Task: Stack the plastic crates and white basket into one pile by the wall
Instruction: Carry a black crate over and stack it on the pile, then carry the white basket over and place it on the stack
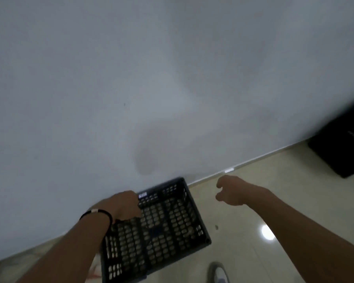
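A dark perforated plastic crate (pixel 161 229) sits low in the view, close against the white wall. My left hand (pixel 123 205), with a black band on the wrist, grips the crate's left rim. My right hand (pixel 231 190) hovers to the right of the crate, apart from it, fingers loosely curled and holding nothing. A second black crate (pixel 343 146) stands on the floor at the right edge, next to the wall. No white basket is in view.
The white wall (pixel 151 78) fills most of the view and meets the glossy beige tiled floor (pixel 253 221) along a pale skirting line. A foot in a grey shoe (pixel 219 272) shows at the bottom. A lamp reflection shines on the tiles.
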